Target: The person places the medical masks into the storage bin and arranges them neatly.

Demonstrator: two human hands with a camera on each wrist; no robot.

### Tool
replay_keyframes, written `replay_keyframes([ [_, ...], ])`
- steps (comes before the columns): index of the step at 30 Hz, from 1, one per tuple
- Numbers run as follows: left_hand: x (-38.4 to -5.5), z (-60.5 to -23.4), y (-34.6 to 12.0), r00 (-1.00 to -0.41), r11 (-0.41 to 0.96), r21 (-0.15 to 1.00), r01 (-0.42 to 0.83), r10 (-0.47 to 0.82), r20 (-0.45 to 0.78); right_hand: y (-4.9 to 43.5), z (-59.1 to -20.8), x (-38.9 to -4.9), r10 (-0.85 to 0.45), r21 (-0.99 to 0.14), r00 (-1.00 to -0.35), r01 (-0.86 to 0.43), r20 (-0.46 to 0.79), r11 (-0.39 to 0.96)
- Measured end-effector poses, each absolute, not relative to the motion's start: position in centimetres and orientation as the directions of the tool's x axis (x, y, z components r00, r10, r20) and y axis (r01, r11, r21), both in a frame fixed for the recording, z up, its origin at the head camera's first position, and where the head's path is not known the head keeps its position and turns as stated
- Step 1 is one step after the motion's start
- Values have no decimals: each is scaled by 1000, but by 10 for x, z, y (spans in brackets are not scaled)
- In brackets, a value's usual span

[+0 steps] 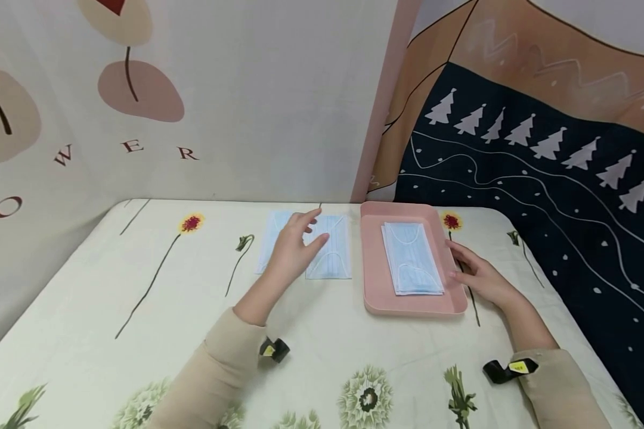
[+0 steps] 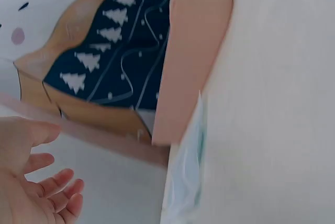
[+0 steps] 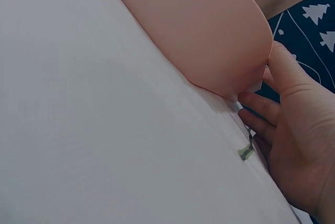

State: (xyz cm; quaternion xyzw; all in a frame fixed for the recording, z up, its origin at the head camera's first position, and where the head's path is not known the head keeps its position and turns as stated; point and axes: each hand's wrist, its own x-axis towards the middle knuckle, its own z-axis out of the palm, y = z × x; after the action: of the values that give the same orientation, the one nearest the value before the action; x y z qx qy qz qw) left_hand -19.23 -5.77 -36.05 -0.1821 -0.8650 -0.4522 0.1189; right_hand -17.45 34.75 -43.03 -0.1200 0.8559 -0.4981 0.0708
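Your beige sleeves (image 1: 209,369) reach across the counter (image 1: 316,339), your empty left hand (image 1: 288,245) loosely spread above flat loose masks (image 1: 330,257), while your right hand (image 1: 485,280) pinches the pink tray (image 1: 374,262) by its rim, probably to steady it, low walls seemingly keeping the mask stack (image 1: 414,259) together.

A pink tray (image 2: 193,41) shows its side wall; just below it in view lies a pale-blue mask (image 2: 186,166). Left of the tray hangs tree-printed navy fabric (image 2: 136,41); lower left, well apart from it, the left hand (image 2: 18,182) has loosely bent fingers. White-covered desk (image 2: 277,98) extends to the tray's right.
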Motion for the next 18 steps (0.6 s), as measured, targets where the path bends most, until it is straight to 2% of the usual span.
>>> replay_keyframes([
  [9, -201, -373, -97, -923, 601, 708, 370, 153, 353, 348, -431, -173, -272, -856, -962, -154, 16, 493],
  [18, -212, -389, -119, -944, 606, 733, 308, 98, 316, 347, -429, -172, -297, -872, -954, -168, 27, 460],
])
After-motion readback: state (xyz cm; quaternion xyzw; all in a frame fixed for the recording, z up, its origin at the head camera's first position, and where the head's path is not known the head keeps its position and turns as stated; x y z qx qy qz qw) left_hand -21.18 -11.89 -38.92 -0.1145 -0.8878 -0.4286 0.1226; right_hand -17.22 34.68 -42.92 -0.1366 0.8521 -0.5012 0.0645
